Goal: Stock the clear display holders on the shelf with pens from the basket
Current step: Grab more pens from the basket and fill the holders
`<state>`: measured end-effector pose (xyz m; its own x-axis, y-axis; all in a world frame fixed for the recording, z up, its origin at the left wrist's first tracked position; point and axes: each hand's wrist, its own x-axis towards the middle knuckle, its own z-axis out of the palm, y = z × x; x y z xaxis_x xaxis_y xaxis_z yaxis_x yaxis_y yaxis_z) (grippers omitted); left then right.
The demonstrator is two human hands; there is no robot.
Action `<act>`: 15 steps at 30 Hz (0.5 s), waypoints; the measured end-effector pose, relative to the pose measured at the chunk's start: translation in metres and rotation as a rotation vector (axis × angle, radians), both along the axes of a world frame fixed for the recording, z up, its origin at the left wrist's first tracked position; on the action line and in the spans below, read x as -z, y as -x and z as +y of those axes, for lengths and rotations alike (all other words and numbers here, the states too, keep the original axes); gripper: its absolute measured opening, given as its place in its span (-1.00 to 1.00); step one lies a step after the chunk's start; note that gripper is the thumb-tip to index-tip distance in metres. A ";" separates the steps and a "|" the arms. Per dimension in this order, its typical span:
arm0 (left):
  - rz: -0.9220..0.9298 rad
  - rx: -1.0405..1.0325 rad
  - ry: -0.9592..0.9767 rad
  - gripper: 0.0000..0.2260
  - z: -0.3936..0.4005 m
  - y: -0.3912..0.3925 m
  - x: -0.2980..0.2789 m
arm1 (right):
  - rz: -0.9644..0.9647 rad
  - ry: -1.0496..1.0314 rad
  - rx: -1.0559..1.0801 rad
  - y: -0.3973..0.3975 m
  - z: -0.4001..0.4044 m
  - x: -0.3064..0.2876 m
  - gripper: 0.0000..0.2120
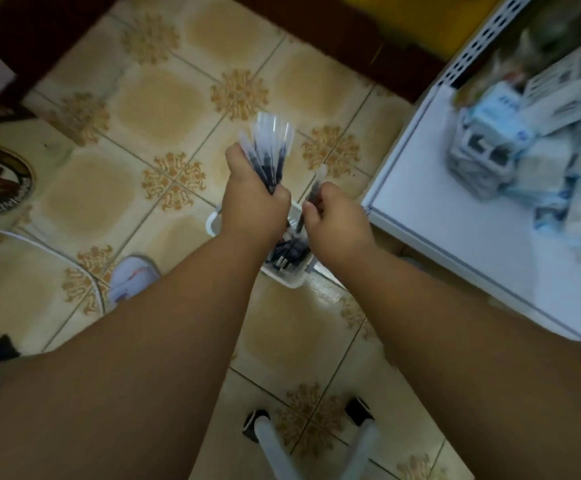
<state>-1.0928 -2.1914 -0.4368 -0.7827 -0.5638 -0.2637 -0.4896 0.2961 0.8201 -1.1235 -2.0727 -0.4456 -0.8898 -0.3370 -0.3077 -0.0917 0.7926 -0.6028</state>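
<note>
Both bare forearms fill the bottom of the head view, reaching forward and down over a patterned tile floor (164,98). Left hand (252,206) is curled tight round a whole bunch of pens (270,157), dark barrels with clear caps fanning up and away from the knuckles. Right hand (334,220) sits just beside it, fingers pinched round a single pen (311,194) that pokes up at a slight tilt, cap end topmost. Directly under both hands is the white basket (292,280) on the floor, mostly hidden by the wrists, with more dark pens (291,252) piled inside, so the held pens are above it, not in it. Off to the right is a white shelf (420,188) with a heap of blurry packaged stuff (490,147) on it, too smeared to read; I can't pick out any clear holders in that mess. A perforated white upright (479,43) runs up behind the shelf. Lower left there's a light-coloured shoe (133,277), and at the bottom edge two pale tube legs with black feet (360,412).
</note>
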 end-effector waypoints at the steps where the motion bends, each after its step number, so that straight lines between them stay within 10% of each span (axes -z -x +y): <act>1: 0.022 0.003 -0.009 -0.50 0.009 -0.005 -0.019 | 0.031 0.012 0.002 -0.004 0.007 -0.022 -0.85; 12: 0.276 0.250 -0.128 -0.05 0.146 -0.074 -0.201 | 0.414 0.143 0.269 -0.091 0.165 -0.221 -0.89; 15: 0.339 0.336 -0.215 -0.21 0.181 -0.081 -0.230 | 0.525 0.186 0.311 -0.111 0.195 -0.259 -0.88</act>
<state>-1.0121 -2.0104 -0.2069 -0.9726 -0.2276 -0.0468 -0.0934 0.1984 0.9757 -1.0129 -1.8774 -0.1866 -0.9710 -0.0446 0.2348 -0.1950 0.7162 -0.6702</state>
